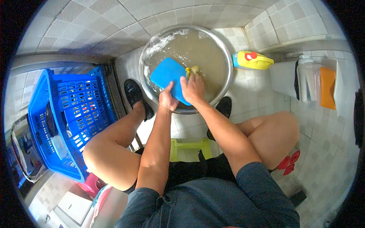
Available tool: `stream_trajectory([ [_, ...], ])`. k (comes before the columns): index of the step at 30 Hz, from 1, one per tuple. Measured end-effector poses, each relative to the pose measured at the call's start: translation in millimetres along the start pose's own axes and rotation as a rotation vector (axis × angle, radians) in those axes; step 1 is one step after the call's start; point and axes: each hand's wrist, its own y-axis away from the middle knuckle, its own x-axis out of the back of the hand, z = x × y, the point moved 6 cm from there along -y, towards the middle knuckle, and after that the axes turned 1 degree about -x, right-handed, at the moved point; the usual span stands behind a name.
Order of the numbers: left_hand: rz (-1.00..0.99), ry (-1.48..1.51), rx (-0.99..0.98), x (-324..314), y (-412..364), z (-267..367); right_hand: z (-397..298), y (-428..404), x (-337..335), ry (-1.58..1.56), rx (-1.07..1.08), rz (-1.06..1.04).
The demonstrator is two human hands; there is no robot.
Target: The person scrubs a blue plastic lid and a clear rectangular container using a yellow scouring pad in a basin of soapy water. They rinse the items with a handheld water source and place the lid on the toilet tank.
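My left hand (167,99) grips the near edge of a flat blue plastic piece (170,74), perhaps a lid or board, with the thumb on its upper face. This piece is held tilted over a round metal basin (229,71) of cloudy, sudsy water (209,54). On its right side, my right hand (194,89) has its thumb along the blue edge. Its fingers hold a wet yellow sponge or scrubber (194,69), which they partly cover. The underside of the blue piece is hidden.
A yellow bottle with a red cap (251,56) lies right of the basin. To the left is a blue plastic basket (77,85) with items inside. A green stool (185,144) is under me. Clear container (309,79) and orange item (328,88) stand at far right.
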Motion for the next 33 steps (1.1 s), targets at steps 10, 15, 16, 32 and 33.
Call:
stream_trajectory([
  [10,-0.126,-0.453,-0.030,-25.5,13.5,-10.8,-42.8,-21.5,9.6,-0.046,0.345,-0.108],
  [15,-0.172,-0.730,0.091,-32.3,9.6,-20.1,-37.2,-0.2,2.5,-0.076,0.421,-0.215],
  [16,-0.405,-0.710,-0.156,-6.5,0.5,9.3,-78.2,24.5,-5.5,-0.134,0.507,-0.271],
  [32,-0.027,-0.571,-0.085,-7.9,24.3,39.0,66.0,-41.9,-13.9,-0.369,-0.346,-0.147],
  [33,-0.076,-0.569,-0.063,-27.3,15.2,23.7,106.2,-58.8,-7.7,-0.383,-0.427,-0.058],
])
